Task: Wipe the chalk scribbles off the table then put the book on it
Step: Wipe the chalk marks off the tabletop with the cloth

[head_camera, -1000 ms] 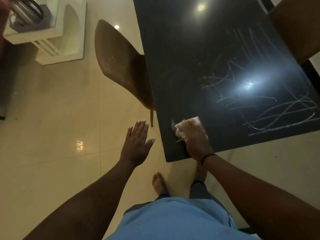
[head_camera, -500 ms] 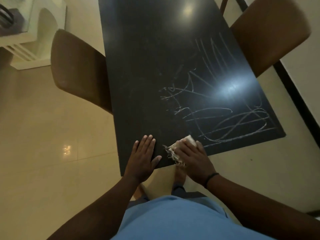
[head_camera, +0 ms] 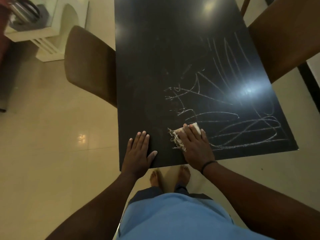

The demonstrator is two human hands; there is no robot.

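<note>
Black table [head_camera: 155,58] on cream tile floor [head_camera: 52,135], chalk scribbles [head_camera: 233,118] beyond right hand [head_camera: 195,149] fingers flat on cloth [head_camera: 178,137], left hand [head_camera: 138,153] flat, fingers straight, brown chairs [head_camera: 90,66] either side.

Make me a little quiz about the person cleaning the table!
1. True or false: the left hand holds the cloth.
2. Which side of the black table has the chalk scribbles: A) left B) right?
3. Fill in: a brown ___ stands at the table's left edge.

Key: 1 false, the right hand presses it with flat fingers; 2 B; 3 chair.
</note>
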